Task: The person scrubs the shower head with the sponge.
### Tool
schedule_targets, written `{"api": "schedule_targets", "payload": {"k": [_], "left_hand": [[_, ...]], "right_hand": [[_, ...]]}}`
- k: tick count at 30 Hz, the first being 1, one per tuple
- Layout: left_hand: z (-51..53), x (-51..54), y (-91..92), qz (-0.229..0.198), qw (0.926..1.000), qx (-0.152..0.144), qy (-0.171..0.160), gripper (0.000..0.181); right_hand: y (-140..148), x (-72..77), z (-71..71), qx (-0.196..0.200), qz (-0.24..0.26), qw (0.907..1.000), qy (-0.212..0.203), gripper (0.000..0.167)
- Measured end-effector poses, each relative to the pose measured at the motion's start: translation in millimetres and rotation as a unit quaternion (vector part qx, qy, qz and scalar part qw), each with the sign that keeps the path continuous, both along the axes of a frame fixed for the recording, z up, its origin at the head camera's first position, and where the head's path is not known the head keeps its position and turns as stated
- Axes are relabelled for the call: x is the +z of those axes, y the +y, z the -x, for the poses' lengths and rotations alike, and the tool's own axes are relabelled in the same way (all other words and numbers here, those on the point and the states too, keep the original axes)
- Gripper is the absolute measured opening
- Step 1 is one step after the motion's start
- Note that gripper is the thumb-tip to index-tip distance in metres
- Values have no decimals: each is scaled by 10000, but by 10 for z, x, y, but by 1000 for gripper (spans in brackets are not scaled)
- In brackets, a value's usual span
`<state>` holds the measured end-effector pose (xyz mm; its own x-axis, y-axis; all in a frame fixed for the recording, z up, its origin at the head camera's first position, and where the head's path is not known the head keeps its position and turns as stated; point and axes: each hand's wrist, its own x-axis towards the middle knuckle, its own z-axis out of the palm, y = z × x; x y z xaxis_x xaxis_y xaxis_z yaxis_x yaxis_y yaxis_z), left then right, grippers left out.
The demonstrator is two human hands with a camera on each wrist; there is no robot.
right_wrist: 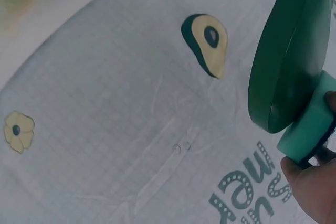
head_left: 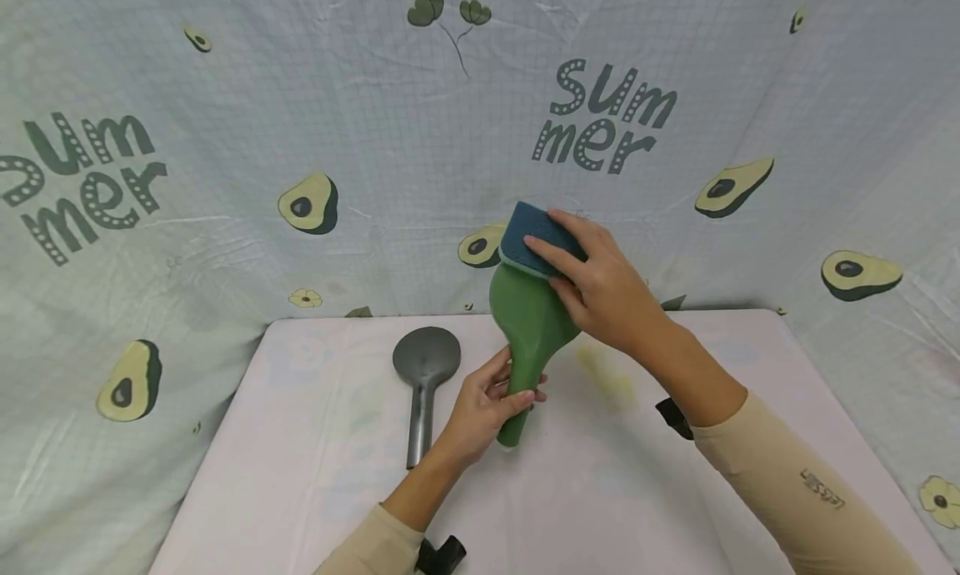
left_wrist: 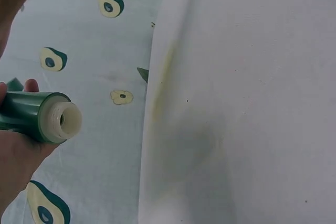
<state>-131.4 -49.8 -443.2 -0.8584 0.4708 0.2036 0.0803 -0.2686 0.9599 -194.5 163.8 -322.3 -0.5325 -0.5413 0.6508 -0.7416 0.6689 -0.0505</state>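
Beside the left grip (head_left: 483, 404) a grey shower head (head_left: 424, 379) lies on the desk (head_left: 615, 500). That grip holds the green shower head (head_left: 525, 304) by its handle (head_left: 529, 365), best steadied firmly; above, the right grip (head_left: 613, 285) pinches a blue sponge (head_left: 522, 232), ideally pressed evenly along the edge

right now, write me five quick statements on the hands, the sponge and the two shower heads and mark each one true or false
1. The left hand grips the green shower head by its handle. True.
2. The right hand holds a two-layer sponge. True.
3. The sponge is against the handle's lower end. False: it is against the broad head.
4. In the head view, the grey shower head lies right of the green one. False: it lies to the left, on the table.
5. The handle's end has a whitish collar with an opening. True.
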Motion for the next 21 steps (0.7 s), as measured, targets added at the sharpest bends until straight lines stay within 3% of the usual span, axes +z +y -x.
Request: {"api": "schedule_targets", "payload": {"k": [3,8,14,17,21], "left_hand": [[-7,22,-4,95,9999,26,87,71],[-1,58,-10,124,9999,94,36,69],[8,104,2,267,9981,535,-138,47],[11,129,1,331,9977,577,-89,45],[29,146,-12,157,9996,250,-56,54]], "right_hand": [[7,-21,-44,41,-42,9999,103,53],[-75,-265,-282,279,-445,9977,431,52],[-179,-535,-555,411,-1059,9897,871,57],[-181,-537,-579,394,-1160,9884,902,59],[-114,-408,-466,247,-959,9929,654,56]]}}
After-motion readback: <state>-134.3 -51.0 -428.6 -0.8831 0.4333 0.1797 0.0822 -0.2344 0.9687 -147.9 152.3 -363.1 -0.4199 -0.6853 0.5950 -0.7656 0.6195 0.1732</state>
